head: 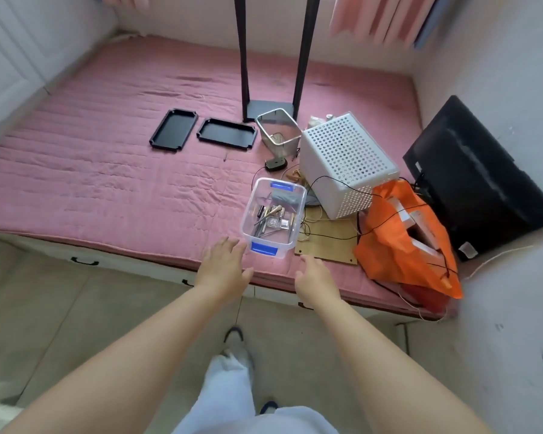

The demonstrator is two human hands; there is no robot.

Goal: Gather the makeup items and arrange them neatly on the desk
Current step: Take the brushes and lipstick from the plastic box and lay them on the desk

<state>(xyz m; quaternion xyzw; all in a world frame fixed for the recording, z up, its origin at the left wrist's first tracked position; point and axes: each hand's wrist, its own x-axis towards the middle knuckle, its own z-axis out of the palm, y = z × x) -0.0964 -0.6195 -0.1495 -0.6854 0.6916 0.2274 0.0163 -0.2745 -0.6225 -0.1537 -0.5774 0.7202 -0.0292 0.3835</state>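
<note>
1. A clear plastic box (pixel 271 214) with blue latches at its two short ends stands open-topped on the pink mattress (pixel 107 170), close to the mattress's near edge.
2. Inside the box lie the makeup items (pixel 271 222): slim pencils and brushes heaped lengthwise, a small square glass bottle among them, and a grey folded thing at the far end; finer detail is too small to tell.
3. The left hand (pixel 224 266) reaches toward the box's near left corner, fingers (pixel 232 245) spread and released, their tips just beside the near blue latch; whether they touch the box cannot be told.
4. The right hand (pixel 315 278) hovers near the box's near right corner, fingers loose and holding nothing, apart from the box.
5. Right of the box sits a white perforated crate (pixel 347 161), tilted, with an orange bag (pixel 402 242) beyond it and thin black cables across both.
6. Behind the box stand a wire-mesh basket (pixel 278 130) and, to its left, two black trays (pixel 201 133) side by side.
7. A flat wooden board (pixel 326 242) lies just right of the box, under the cables.
</note>
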